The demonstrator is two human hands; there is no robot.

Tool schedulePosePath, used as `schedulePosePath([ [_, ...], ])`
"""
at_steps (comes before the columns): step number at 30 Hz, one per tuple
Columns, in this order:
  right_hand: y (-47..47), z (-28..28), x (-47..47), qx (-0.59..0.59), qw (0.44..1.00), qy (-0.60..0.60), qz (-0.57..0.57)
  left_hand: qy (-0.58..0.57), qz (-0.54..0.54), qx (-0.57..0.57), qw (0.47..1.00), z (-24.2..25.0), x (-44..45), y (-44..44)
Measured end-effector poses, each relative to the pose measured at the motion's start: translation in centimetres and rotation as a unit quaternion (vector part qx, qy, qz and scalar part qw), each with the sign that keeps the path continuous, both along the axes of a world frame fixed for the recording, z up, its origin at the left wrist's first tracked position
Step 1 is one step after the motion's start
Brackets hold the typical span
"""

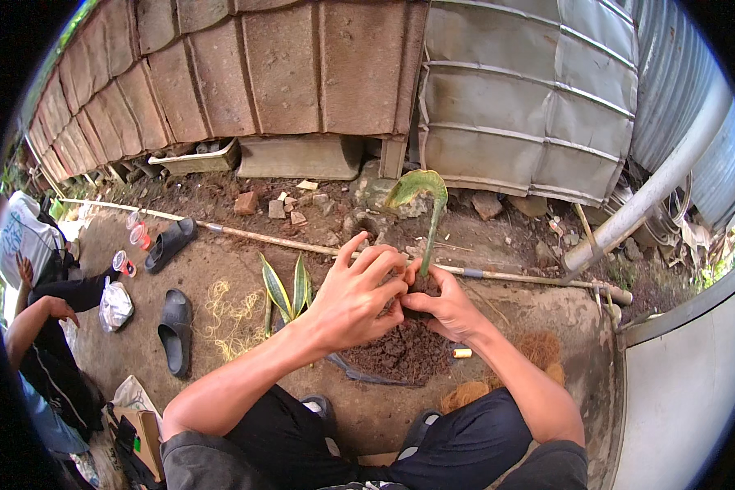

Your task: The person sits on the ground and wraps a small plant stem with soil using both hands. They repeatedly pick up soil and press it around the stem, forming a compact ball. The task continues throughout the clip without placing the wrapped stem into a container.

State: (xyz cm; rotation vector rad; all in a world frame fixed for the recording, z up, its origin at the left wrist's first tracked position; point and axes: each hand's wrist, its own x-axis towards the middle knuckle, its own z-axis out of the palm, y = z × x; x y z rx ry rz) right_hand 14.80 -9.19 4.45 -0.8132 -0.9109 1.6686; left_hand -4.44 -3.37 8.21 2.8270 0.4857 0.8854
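Observation:
My right hand (444, 303) grips a dark clump of soil (424, 286) at the base of a plant. Out of the clump rises a thick green stalk, ending in a curled leaf (425, 187) with yellowish edges. From the other side, my left hand (364, 285) reaches to the clump with bent fingers, the index finger raised. Its fingertips are partly hidden, so I cannot tell whether they pinch anything. Under both hands, loose dark soil (398, 355) lies heaped on a black plastic sheet (367, 375). A small spool of yellow thread (462, 353) lies to its right.
Variegated snake plant leaves (286, 291) and tangled yellow string (233, 315) are left of the soil. Brown fibre (465, 395) lies near my right knee. A long pipe (282, 241) crosses beyond. Sandals (176, 331), cups (122, 263) and seated people (49, 318) are at left.

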Motion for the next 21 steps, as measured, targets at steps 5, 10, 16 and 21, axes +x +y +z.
schedulePosePath([
  [5,-0.09,0.14,-0.03,0.002,1.0,-0.007,-0.003,0.005,0.015,0.028,0.999,-0.02,0.21,-0.22],
  [10,0.11,0.1,-0.23,-0.004,1.0,-0.011,-0.003,0.017,0.049,0.06,0.997,0.13,0.31,-0.65],
  [16,0.03,0.5,-0.61,-0.02,1.0,-0.008,-0.017,0.034,0.075,0.072,0.994,0.3,0.3,-0.98],
  [21,0.12,0.55,-0.67,-0.024,0.999,0.021,-0.012,0.041,0.106,0.084,0.99,0.17,0.37,-0.85],
])
